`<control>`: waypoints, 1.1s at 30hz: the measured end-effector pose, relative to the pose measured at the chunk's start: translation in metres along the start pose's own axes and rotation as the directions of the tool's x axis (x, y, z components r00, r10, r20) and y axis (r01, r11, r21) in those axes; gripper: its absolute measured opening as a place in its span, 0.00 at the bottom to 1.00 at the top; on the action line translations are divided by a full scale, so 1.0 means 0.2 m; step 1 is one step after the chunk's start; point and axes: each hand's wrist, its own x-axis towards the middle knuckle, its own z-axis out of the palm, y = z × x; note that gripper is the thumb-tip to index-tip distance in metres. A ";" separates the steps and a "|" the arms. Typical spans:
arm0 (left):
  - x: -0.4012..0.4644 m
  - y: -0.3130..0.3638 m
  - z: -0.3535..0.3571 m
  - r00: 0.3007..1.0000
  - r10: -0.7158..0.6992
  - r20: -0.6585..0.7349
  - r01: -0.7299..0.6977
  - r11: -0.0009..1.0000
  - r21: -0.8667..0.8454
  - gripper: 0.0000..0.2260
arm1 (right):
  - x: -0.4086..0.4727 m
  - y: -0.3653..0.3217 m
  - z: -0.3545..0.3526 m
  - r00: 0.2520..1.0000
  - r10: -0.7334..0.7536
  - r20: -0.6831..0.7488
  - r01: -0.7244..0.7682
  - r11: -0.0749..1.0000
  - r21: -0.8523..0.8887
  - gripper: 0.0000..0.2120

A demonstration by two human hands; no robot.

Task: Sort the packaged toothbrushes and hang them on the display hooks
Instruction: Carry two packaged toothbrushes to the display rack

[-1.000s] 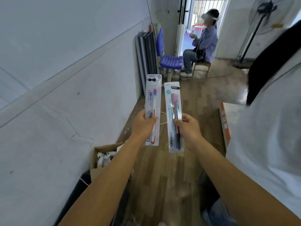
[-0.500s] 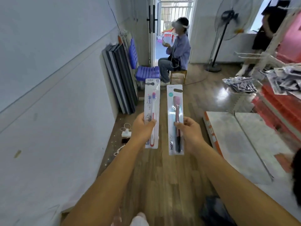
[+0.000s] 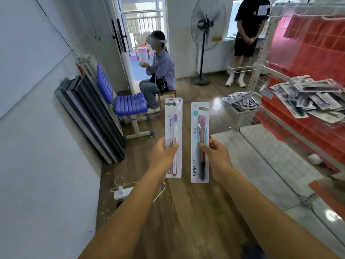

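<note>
You are standing in a narrow room, and the red display rack point(image 3: 306, 58) is rising on your right, with white display hooks point(image 3: 244, 68) sticking out from its upright post. Heaps of packaged toothbrushes point(image 3: 308, 98) are lying across the rack's arms, well apart from your hands. A standing fan point(image 3: 204, 32) and a blue chair point(image 3: 128, 104) are sitting farther back; a white power strip point(image 3: 122, 192) with its cord is trailing on the wooden floor near your feet.

You are holding two packs upright side by side in front of you, near each other but apart. Your left hand point(image 3: 162, 157) is gripping the white pack point(image 3: 173, 137), thumb across its front. Your right hand point(image 3: 216, 157) is pinching the teal-edged pack point(image 3: 200, 143), fingers curled round its right edge.

Judging from here, you are comparing the two before hanging them. The risks are probably these: the clear blister fronts are looking slick, so a light pinch could be letting a pack slip as you swing toward the rack; the hang holes at the top are small, so a hurried approach could be missing a hook or tearing the card; the loose heaps could be sliding off if your elbow is brushing them; and the cord could be catching your foot as you turn.
</note>
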 end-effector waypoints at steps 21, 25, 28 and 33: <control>1.12 0.45 1.08 0.918 0.104 0.383 -0.112 0.994 -0.001 0.10 | 1.12 -0.36 -0.72 0.904 -0.041 -0.425 0.080 0.994 0.075 0.08; 1.21 0.49 1.30 0.861 0.091 0.501 -0.091 0.996 -0.025 0.10 | 1.21 -0.38 -0.86 0.858 -0.027 -0.512 0.099 0.989 0.113 0.07; 1.31 0.54 1.45 0.807 0.086 0.585 -0.079 0.996 -0.038 0.11 | 1.28 -0.42 -0.95 0.806 -0.038 -0.591 0.135 0.983 0.122 0.07; 1.49 0.64 1.67 0.694 0.123 0.710 -0.098 0.992 -0.077 0.09 | 1.42 -0.49 -1.06 0.712 -0.043 -0.700 0.180 0.976 0.122 0.06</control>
